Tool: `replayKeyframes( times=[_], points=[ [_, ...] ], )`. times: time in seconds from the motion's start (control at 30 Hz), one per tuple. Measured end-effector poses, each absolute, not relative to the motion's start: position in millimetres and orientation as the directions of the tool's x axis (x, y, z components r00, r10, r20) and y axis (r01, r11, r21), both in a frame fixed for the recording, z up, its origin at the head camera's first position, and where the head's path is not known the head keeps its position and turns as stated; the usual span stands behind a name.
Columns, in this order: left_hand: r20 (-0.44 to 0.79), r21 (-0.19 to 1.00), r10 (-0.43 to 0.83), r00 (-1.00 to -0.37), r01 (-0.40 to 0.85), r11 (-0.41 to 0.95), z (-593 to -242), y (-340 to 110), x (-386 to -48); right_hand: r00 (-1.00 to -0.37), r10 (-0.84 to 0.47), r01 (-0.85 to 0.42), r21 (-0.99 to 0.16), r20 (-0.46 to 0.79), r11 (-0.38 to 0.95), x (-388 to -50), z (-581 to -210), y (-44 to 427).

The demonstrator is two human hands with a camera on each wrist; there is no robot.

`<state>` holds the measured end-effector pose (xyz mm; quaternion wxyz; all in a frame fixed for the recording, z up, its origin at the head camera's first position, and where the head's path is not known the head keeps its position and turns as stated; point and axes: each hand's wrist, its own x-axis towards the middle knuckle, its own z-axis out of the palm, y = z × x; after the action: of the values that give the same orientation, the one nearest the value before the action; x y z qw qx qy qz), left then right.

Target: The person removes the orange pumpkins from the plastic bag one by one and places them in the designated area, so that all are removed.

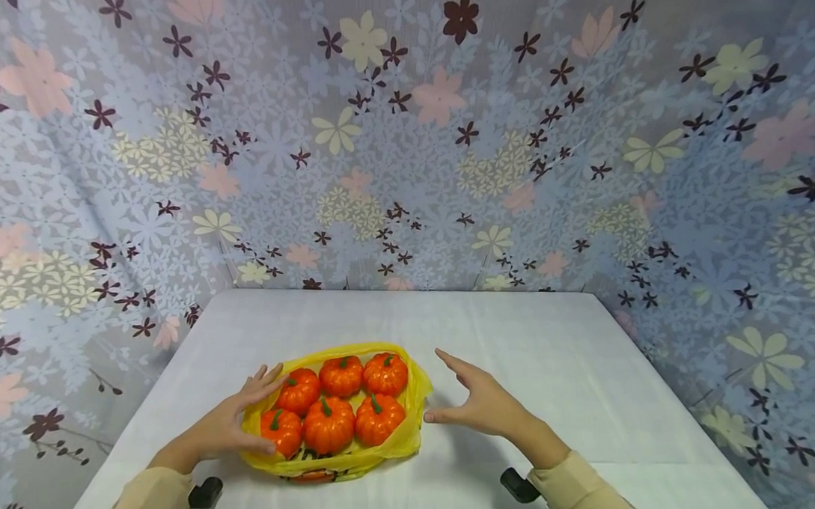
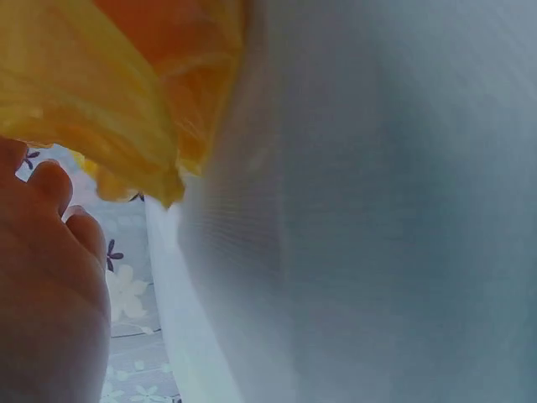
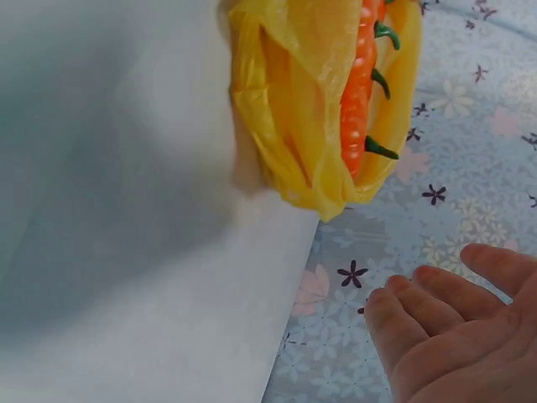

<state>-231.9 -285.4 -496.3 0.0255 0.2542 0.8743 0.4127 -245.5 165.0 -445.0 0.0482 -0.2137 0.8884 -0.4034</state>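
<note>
Several orange pumpkins with green stems [image 1: 329, 425] lie in two rows inside an open yellow plastic bag [image 1: 407, 434] on the table. At the bag's left side is my left hand [image 1: 228, 425], fingers spread along its edge; whether it touches the bag I cannot tell. My right hand [image 1: 483, 402] hovers just right of the bag, apart from it, thumb and fingers spread with nothing between them. The left wrist view has part of the left hand [image 2: 54, 277] beside the yellow plastic [image 2: 101, 109]. In the right wrist view, the right hand [image 3: 457, 336] is separate from the bag [image 3: 294, 109].
A white-covered table [image 1: 552, 354] carries the bag left of its middle. Flowered cloth [image 1: 403, 135] hangs behind the table and along both sides. Dark devices sit at both wrists, one at the left [image 1: 205, 493] and one at the right [image 1: 520, 486].
</note>
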Motion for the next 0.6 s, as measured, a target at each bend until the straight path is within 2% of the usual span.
replayKeyframes(
  times=[0.3,0.6],
  points=[
    [0.148,0.711,0.465,-0.873,0.421,0.563,-497.4,-282.9,-233.6,-0.872,-0.474,-0.389,-0.757,0.120,0.525,-246.6,-444.5,143.5],
    [0.104,0.740,0.437,-0.893,0.364,0.566,-498.5,-280.7,-235.0,-0.831,-0.543,-0.403,-0.802,0.119,0.442,-246.8,-456.3,122.8]
  ],
)
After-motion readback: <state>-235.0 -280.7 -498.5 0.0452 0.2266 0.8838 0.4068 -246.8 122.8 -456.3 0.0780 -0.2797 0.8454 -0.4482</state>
